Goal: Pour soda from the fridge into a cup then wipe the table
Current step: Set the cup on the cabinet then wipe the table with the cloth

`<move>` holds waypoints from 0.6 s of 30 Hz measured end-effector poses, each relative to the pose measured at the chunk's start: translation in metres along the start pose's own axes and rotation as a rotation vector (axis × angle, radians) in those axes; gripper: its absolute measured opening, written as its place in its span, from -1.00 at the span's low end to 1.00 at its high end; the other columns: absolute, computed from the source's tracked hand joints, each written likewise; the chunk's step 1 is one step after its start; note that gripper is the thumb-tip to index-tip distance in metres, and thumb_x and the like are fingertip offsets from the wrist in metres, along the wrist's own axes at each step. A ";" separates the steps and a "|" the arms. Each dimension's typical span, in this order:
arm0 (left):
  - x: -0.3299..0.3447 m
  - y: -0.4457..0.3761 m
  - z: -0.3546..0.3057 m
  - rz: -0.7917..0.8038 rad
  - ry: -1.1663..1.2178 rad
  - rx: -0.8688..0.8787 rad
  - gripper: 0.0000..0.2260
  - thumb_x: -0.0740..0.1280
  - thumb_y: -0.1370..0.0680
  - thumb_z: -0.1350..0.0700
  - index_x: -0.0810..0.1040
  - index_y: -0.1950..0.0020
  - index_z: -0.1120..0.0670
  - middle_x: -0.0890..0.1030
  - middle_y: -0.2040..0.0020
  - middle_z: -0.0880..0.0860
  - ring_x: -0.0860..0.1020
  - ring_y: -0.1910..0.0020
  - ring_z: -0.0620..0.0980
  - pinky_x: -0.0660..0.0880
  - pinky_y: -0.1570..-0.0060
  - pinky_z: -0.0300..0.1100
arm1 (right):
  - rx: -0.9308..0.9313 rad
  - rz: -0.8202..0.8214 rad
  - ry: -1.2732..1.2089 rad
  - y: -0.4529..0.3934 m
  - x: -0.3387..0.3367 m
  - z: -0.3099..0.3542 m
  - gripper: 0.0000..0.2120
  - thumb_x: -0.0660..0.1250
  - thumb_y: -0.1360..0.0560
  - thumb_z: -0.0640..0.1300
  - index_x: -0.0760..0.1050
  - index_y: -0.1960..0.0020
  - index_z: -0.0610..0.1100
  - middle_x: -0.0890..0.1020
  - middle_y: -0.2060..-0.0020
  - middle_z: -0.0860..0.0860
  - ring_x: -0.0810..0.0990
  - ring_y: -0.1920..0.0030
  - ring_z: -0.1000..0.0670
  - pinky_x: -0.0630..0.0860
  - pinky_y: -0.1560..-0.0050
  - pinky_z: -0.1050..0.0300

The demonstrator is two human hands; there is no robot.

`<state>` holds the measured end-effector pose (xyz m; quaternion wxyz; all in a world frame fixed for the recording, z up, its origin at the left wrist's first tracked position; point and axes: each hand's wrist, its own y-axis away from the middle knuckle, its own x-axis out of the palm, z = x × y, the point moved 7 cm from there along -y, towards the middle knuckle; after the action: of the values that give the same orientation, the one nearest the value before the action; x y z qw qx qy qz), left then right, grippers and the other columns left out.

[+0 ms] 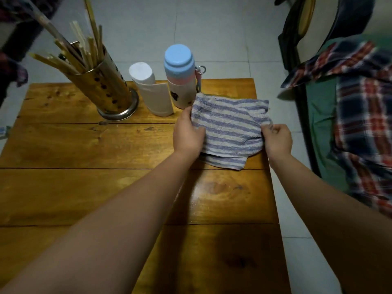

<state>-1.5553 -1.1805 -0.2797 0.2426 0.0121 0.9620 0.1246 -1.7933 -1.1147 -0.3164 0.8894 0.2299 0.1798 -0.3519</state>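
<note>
A purple-and-white striped towel [229, 128] lies partly folded at the far right of the wooden table [84, 187]. My left hand [187, 134] grips the towel's left edge, thumb on top. My right hand [276, 140] pinches its right edge with curled fingers. A wet sheen shows on the wood just in front of the towel. No soda bottle or cup is in sight.
A metal holder full of chopsticks [106, 90] stands at the far left. Beside it are a toilet paper roll [151, 90] and a blue-lidded flask [181, 75]. A chair draped with a plaid cloth [360, 115] stands right of the table.
</note>
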 end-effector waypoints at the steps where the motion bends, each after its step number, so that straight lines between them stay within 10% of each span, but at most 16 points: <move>1: 0.003 0.003 0.001 0.005 -0.113 0.061 -0.45 0.31 -0.45 0.28 0.29 -0.41 0.02 0.48 -0.28 0.08 0.45 -0.25 0.08 0.41 -0.26 0.03 | -0.030 -0.001 0.060 0.002 0.000 0.002 -0.75 0.23 -0.55 -0.07 0.39 -0.12 -0.23 0.56 0.05 -0.12 0.50 -0.02 -0.15 0.38 0.11 0.16; 10: 0.008 0.012 0.010 0.133 -0.711 0.189 -0.43 0.28 -0.54 0.12 0.12 -0.50 0.04 0.15 -0.50 0.13 0.17 -0.44 0.13 0.20 -0.38 0.00 | -0.310 0.119 0.427 0.011 0.003 0.014 -0.64 0.21 -0.54 -0.10 0.36 -0.30 -0.21 0.49 -0.19 -0.21 0.47 -0.16 -0.21 0.41 -0.11 0.00; 18: 0.008 0.024 0.010 0.193 -0.966 0.422 -0.47 0.23 -0.55 0.12 0.15 -0.48 0.15 0.12 -0.51 0.14 0.13 -0.47 0.13 0.17 -0.43 0.02 | -0.633 0.210 0.850 0.048 0.019 0.024 -0.51 0.08 -0.60 -0.07 0.08 -0.48 -0.16 0.10 -0.50 -0.14 0.05 -0.49 -0.11 0.12 -0.44 -0.01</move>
<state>-1.5582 -1.1543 -0.2861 0.6376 0.2048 0.7394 -0.0698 -1.7424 -1.1072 -0.2922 0.7943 0.0897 0.5973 -0.0657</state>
